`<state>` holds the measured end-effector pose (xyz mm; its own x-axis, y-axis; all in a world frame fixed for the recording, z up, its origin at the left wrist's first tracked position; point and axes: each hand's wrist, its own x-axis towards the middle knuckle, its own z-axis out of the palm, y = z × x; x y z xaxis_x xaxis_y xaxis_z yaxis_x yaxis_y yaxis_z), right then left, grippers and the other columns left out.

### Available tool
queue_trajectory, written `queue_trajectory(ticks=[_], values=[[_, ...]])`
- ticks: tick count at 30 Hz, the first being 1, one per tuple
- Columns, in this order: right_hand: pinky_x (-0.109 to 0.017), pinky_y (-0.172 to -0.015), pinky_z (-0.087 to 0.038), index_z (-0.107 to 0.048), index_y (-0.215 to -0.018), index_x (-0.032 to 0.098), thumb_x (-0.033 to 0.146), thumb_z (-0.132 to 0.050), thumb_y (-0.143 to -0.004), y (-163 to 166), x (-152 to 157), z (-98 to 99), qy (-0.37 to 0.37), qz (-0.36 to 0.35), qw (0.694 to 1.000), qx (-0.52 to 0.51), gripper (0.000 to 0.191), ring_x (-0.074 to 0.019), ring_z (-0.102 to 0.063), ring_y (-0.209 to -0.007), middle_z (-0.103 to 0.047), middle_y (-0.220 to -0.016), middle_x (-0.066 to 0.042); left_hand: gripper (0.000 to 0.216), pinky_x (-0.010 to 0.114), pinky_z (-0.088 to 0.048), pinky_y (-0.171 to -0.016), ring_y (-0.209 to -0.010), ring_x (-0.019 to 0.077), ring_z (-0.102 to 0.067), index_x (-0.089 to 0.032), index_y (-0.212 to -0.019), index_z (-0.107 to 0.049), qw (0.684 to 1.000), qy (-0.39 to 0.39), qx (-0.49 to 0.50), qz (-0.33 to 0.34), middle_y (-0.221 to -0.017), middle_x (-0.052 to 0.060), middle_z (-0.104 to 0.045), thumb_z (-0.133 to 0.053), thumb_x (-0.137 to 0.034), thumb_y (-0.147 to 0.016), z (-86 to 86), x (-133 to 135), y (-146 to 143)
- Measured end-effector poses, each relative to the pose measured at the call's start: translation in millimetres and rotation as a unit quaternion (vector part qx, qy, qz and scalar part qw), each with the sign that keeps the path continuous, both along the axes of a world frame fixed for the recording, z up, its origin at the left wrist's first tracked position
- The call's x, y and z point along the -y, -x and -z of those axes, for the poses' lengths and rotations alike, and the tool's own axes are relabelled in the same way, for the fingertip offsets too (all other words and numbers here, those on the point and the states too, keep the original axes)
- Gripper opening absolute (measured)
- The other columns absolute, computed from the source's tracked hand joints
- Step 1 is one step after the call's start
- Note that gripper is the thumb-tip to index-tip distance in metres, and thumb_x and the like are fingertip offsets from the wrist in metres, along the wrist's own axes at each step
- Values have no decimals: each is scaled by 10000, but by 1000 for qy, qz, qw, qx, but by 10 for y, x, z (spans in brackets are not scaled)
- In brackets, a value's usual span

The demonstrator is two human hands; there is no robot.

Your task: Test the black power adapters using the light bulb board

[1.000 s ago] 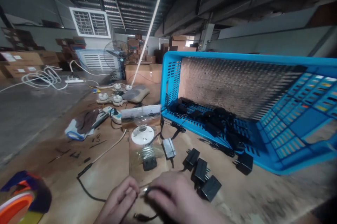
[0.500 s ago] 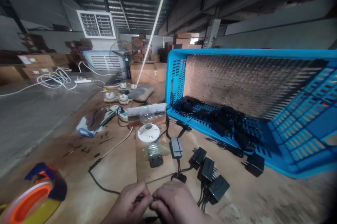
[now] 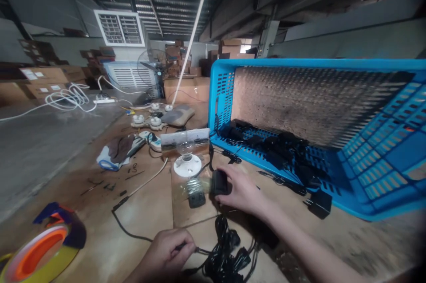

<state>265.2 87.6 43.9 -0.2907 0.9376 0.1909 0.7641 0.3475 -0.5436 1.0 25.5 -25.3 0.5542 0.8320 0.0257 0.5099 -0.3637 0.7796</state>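
Near the bottom middle, my left hand (image 3: 173, 249) is closed in a pinch on a thin black cable (image 3: 202, 251), at what looks like its connector. My right hand (image 3: 238, 187) reaches forward with thumb and fingers around a black power adapter (image 3: 219, 182). That adapter is beside a black socket (image 3: 197, 199) with clear tape behind it. Just behind stands a white round lamp holder (image 3: 187, 167) with a clear bulb. Bundled black cables (image 3: 221, 252) lie between my hands. Another black cable with a joint (image 3: 120, 205) runs left from my left hand.
At right, a blue plastic crate (image 3: 266, 154) lies on its side with several black adapters inside. One adapter (image 3: 321, 203) sits by its edge. A tape roll (image 3: 40, 252) is at lower left. A cloth (image 3: 116, 154) and power strip (image 3: 151, 141) lie farther back.
My hands were together on the cable; my right hand has moved forward and taken hold of the adapter. My left hand keeps its pinch. More bundled cable shows between them.
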Motion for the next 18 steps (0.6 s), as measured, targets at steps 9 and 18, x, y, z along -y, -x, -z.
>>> queue_trajectory(ticks=[9, 18], values=[[-444, -1085, -452, -523, -1386, 66, 192, -727, -661, 436, 323, 146, -60, -136, 989, 28, 763, -329, -530, -1251, -564, -1368, -199, 199, 178, -363, -544, -634, 128, -544, -176, -822, -692, 998, 26, 50, -20, -715, 0, -634, -554, -307, -880, 94, 13, -17], [-415, -1100, -448, -529, -1379, 119, 239, -749, -675, 398, 337, 66, -89, -98, 991, -15, 747, -281, -533, -1259, -566, -1379, -154, 270, 212, -325, -569, -599, 121, -492, -168, -711, -653, 1000, 7, 22, -10, -645, -16, -578, -537, -330, -894, 38, -3, -12]])
